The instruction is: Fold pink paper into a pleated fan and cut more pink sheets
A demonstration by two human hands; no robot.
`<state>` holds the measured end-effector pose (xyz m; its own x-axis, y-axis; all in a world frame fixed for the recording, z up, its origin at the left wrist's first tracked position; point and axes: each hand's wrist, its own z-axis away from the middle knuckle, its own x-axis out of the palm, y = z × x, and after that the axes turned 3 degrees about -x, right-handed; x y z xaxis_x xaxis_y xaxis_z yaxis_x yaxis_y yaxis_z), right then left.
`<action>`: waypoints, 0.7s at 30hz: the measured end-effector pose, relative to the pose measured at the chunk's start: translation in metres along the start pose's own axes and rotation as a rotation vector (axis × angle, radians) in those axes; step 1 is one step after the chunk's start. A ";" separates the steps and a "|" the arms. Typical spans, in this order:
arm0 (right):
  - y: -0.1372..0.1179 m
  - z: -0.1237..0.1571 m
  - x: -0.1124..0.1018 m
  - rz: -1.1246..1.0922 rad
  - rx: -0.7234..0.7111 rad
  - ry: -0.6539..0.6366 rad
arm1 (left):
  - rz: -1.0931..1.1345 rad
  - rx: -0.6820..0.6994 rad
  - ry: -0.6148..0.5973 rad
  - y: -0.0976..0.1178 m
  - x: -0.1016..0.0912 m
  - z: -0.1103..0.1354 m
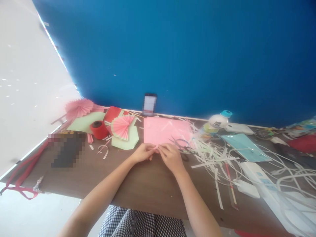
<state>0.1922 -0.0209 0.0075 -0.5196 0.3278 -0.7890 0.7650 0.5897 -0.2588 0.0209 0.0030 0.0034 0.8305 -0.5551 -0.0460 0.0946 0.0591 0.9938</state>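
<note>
My left hand (143,153) and my right hand (171,157) meet in front of me, fingers pinched on a small pink paper piece (156,147). Most of that piece is hidden by the fingertips. Just beyond them a pink paper sheet (165,128) lies flat on the table. Scissors (182,144) rest at the sheet's right corner, close to my right hand. To the left, a pleated pink paper fan (124,126) lies over pale green paper (128,141), beside a red thread spool (98,129).
Paper strips (213,154) and white cables are tangled on the right, near a power strip (259,177). A bottle (218,121) and a teal packet (245,147) stand behind. A phone (149,104) leans on the blue wall. More pink fans (81,108) lie far left.
</note>
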 end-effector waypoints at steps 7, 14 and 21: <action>-0.003 -0.001 0.002 0.170 -0.096 -0.045 | -0.074 0.011 0.015 -0.005 0.006 -0.002; -0.008 0.000 0.012 0.239 -0.105 -0.052 | -0.099 0.018 -0.009 -0.009 0.008 -0.002; -0.006 -0.001 0.011 0.266 -0.128 -0.019 | -0.065 -0.004 0.000 -0.008 0.008 -0.002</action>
<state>0.1813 -0.0201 0.0010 -0.2989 0.4706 -0.8302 0.8189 0.5732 0.0301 0.0284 0.0000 -0.0055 0.8227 -0.5577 -0.1105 0.1503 0.0259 0.9883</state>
